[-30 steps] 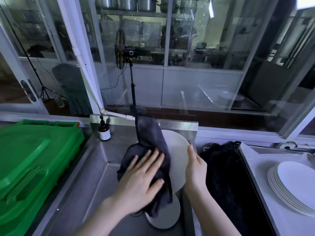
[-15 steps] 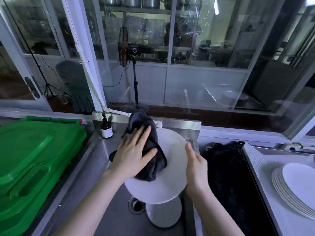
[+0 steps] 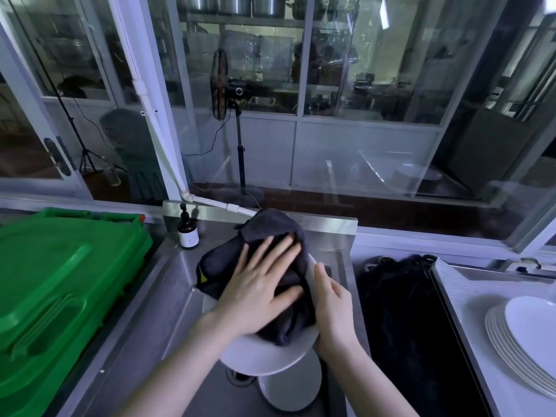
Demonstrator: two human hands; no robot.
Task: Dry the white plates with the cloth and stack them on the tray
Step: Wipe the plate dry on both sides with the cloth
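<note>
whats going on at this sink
A person is drying a white plate over the sink. The left hand presses a dark cloth flat onto the plate, while the right hand holds the plate by its right rim. A second plate lies in the sink below, and a stack of plates sits on the tray at right.

We see a dark grey cloth (image 3: pixel 264 227) with a yellow tag (image 3: pixel 204 277), a plain white plate (image 3: pixel 261 356), white stacked plates (image 3: pixel 526 335), a bright green bin lid (image 3: pixel 60 281), and a brown bottle (image 3: pixel 186 226) with a pale label (image 3: pixel 189 239).
</note>
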